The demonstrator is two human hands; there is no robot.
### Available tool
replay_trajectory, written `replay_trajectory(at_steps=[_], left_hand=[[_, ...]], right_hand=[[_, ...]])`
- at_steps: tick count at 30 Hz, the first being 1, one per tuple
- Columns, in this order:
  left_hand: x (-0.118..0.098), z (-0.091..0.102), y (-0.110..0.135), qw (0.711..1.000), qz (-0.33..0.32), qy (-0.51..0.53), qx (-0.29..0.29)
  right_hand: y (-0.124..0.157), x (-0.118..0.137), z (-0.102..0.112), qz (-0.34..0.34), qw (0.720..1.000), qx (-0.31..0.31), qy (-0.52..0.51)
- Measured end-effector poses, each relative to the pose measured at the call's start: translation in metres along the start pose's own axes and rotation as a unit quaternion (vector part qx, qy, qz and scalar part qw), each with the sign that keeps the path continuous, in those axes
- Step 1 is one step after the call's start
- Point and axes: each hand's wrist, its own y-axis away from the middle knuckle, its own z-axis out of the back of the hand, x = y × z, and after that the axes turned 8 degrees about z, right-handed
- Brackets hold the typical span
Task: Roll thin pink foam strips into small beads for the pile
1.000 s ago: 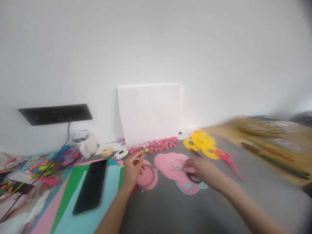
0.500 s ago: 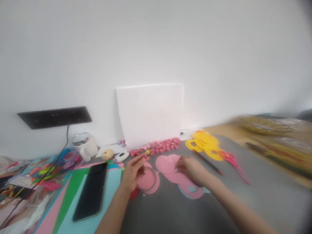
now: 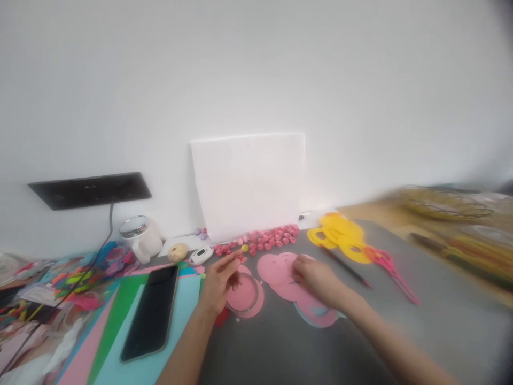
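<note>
My left hand [image 3: 222,282] is closed in a pinch, with a small pink paper piece [image 3: 241,258] at its fingertips. Just below and to the right of that hand lies a pink paper disc [image 3: 256,307] with a round ring outline [image 3: 257,293] on it. My right hand [image 3: 316,277] has its fingers curled together over overlapping pink paper circles [image 3: 274,269]; anything in its grip is hidden. Behind the hands several small pink rolled paper pieces [image 3: 276,236] lie in a band, with a little yellow one [image 3: 245,248] at its front.
A white board [image 3: 248,187] leans on the wall. Yellow paper cutouts [image 3: 340,230], a dark pencil [image 3: 345,267] and pink scissors [image 3: 395,272] lie right. Left are a phone [image 3: 151,313] on coloured sheets [image 3: 105,321], a white mug [image 3: 146,240] and a white oval device [image 3: 201,255].
The view has shifted slightly, so the yellow cutouts and scissors appear a little farther right. Both hands keep nearly the same pose and place.
</note>
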Motion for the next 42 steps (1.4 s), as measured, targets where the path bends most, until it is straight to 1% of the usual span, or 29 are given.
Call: replay_trajectory(at_steps=[1, 3, 5, 7, 8, 9, 10, 12, 14, 15, 18, 21, 23, 26, 29, 31, 38, 42], left_hand=[[0.0, 0.0, 0.0, 1.0, -0.003, -0.001, 0.001], [0.002, 0.001, -0.001, 1.0, -0.009, -0.01, 0.003], [0.003, 0.001, -0.001, 0.999, -0.02, -0.027, 0.004], [0.006, 0.001, -0.002, 0.998, -0.036, -0.043, 0.0], [0.007, 0.0, -0.002, 0.998, -0.046, -0.048, -0.004], [0.008, 0.0, -0.003, 0.997, -0.056, -0.053, -0.009], [0.008, 0.0, -0.003, 0.996, -0.066, -0.057, -0.018], [0.01, 0.001, -0.005, 0.993, -0.087, -0.063, -0.042], [0.011, 0.002, -0.007, 0.99, -0.11, -0.061, -0.069], [0.011, 0.003, -0.008, 0.987, -0.123, -0.059, -0.082], [0.011, 0.006, -0.009, 0.978, -0.16, -0.066, -0.117], [0.01, 0.007, -0.009, 0.969, -0.181, -0.089, -0.145], [0.01, 0.008, -0.009, 0.968, -0.181, -0.089, -0.151], [0.009, 0.008, -0.01, 0.972, -0.17, -0.049, -0.158], [0.008, 0.009, -0.01, 0.973, -0.157, -0.015, -0.166], [0.007, 0.009, -0.01, 0.974, -0.153, -0.009, -0.164], [0.008, 0.007, -0.01, 0.973, -0.165, -0.018, -0.161], [0.01, 0.006, -0.01, 0.97, -0.17, -0.032, -0.172]], right_hand=[[0.001, -0.001, -0.001, -0.001, 1.0, -0.01, -0.022], [0.002, -0.005, -0.002, -0.009, 0.994, -0.044, -0.102], [0.002, -0.006, -0.001, -0.02, 0.981, -0.075, -0.176], [0.0, -0.003, 0.004, -0.04, 0.961, -0.086, -0.259], [-0.003, 0.001, 0.008, -0.053, 0.941, -0.086, -0.322], [-0.006, 0.006, 0.013, -0.071, 0.907, -0.084, -0.405], [-0.009, 0.014, 0.018, -0.082, 0.867, -0.086, -0.484], [-0.018, 0.032, 0.027, -0.092, 0.796, -0.067, -0.595], [-0.028, 0.052, 0.032, -0.096, 0.743, -0.052, -0.66], [-0.033, 0.061, 0.032, -0.08, 0.719, -0.048, -0.689], [-0.047, 0.086, 0.025, -0.056, 0.644, -0.04, -0.762], [-0.059, 0.1, 0.014, -0.053, 0.597, -0.045, -0.799], [-0.065, 0.105, 0.007, -0.052, 0.573, -0.048, -0.817], [-0.072, 0.109, -0.001, -0.056, 0.537, -0.056, -0.84], [-0.075, 0.112, -0.005, -0.073, 0.51, -0.062, -0.855], [-0.075, 0.112, -0.006, -0.083, 0.5, -0.062, -0.86], [-0.076, 0.111, -0.006, -0.102, 0.481, -0.061, -0.868], [-0.074, 0.11, -0.004, -0.109, 0.479, -0.058, -0.869]])
